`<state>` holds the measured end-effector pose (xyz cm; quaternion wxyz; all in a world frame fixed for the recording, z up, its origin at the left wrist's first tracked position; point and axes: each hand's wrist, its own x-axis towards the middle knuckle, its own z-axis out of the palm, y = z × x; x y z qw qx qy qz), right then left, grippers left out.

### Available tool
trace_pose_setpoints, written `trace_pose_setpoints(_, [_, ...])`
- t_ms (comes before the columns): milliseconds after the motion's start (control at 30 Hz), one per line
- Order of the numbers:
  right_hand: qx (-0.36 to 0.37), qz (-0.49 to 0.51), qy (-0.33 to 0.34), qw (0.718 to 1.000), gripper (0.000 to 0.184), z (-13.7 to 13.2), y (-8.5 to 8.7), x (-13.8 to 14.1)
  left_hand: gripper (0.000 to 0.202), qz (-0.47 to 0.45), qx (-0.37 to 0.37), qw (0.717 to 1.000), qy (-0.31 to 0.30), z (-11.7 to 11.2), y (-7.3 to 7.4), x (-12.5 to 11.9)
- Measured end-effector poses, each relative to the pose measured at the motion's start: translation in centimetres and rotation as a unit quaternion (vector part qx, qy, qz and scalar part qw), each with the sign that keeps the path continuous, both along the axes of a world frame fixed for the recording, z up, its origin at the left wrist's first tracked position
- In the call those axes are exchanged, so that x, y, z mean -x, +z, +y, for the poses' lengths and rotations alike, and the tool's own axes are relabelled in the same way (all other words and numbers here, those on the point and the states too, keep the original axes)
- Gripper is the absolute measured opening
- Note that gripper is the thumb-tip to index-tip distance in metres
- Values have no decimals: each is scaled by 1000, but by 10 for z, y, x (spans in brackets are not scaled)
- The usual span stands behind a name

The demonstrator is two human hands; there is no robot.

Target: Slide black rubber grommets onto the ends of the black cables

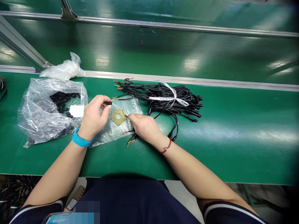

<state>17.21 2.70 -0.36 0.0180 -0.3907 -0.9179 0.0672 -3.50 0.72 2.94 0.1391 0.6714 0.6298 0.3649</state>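
Between the thumb and forefinger of my left hand (96, 115) is a small black cap (109, 103). My right hand (146, 126) pinches a black cable (125, 115) close to its stripped end, where thin coloured wires show. Under that end lies a yellowish, diamond-shaped sponge (115, 118) with a round hole, resting on a flat clear plastic bag (105, 137). Beyond my right hand sits a bundle of black cables (163, 95) tied with a white strip (161, 98). Some loose cable ends (132, 140) stick out below my right hand.
On the left stands an open clear bag (39, 109) of small black parts (61, 101) with a white label (76, 111). A knotted plastic bag (63, 70) lies behind it against the metal rail (210, 81). Wire scraps (170, 36) dot the green surface beyond.
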Motion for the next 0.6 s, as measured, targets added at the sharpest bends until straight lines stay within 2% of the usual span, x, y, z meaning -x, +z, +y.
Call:
trace_pose_setpoints(100, [2, -31, 13, 999, 24, 0, 3, 4, 13, -23, 11, 1000, -6, 1, -1, 0])
trace_pose_setpoints(167, [10, -16, 3, 1000, 24, 0, 4, 5, 15, -42, 22, 999, -9, 2, -3, -1])
trace_pose_setpoints(267, [39, 113, -30, 992, 19, 1, 4, -1, 17, -74, 55, 996, -7, 3, -6, -2])
trace_pose_setpoints(333, [49, 245, -39, 968, 14, 2, 6, -8, 19, -130, 91, 987, -5, 4, -7, -4])
trace_pose_setpoints(433, [28, 385, -25, 922, 9, 2, 12, -18, 23, -267, 153, 951, -24, 3, -7, -9])
trace_pose_setpoints(500, [14, 433, -26, 901, 8, 1, 16, -23, 23, -344, 182, 920, -52, 1, -7, -13])
trace_pose_setpoints(600, [14, 466, -38, 884, 9, 1, 20, -25, 21, -405, 208, 886, -81, -1, -7, -17])
